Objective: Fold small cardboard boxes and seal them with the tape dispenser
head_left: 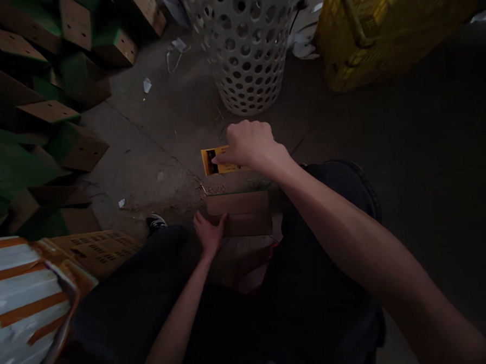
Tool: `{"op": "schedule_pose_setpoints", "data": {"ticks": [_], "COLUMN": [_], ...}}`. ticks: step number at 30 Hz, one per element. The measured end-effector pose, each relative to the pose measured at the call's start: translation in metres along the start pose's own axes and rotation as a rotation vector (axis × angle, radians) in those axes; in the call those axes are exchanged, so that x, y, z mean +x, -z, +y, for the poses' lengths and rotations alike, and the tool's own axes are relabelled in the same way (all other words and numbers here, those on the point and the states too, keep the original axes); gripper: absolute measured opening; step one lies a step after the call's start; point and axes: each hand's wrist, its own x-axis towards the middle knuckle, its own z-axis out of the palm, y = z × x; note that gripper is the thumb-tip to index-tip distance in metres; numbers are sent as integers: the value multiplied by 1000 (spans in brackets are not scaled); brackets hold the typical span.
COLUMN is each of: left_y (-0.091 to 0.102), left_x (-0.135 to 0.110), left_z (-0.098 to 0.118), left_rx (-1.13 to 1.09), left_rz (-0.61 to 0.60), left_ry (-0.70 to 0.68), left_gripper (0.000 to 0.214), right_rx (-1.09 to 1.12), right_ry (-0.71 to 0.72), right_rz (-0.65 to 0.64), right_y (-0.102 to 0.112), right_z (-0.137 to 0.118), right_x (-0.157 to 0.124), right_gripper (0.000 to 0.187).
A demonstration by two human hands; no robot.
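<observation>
My right hand, curled with its knuckles up, holds a flat yellow packet with dark print and a black patch near its left end. The thumb lies along the packet; the other fingertips are hidden. Below it, a small brown cardboard box sits between my knees. My left hand grips the box's left end, with the thumb over its near side and the fingers along the outer side. A pale and red wrapper or bag, hard to make out, lies under the box.
A white perforated basket stands ahead, with a yellow crate to its right. Green and brown cartons are heaped at the left. A taped white box sits near left beside a tan crate. Scraps litter the concrete floor.
</observation>
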Motion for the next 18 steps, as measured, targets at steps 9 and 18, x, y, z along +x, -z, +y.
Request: {"op": "schedule_pose_setpoints", "data": {"ticks": [9,18], "left_y": [-17,-14], "left_x": [30,27], "left_z": [-41,-25], "left_rx": [-393,-266], "left_rz": [-284,-112], "left_ry": [336,273], "left_gripper": [62,57], "right_rx": [-84,-118], "right_ry": [-4,-31], "right_rz": [-31,-77], "right_y": [0,-1], "right_z": [-11,-13], "right_x": [-2,5], "right_gripper": [70,76]}}
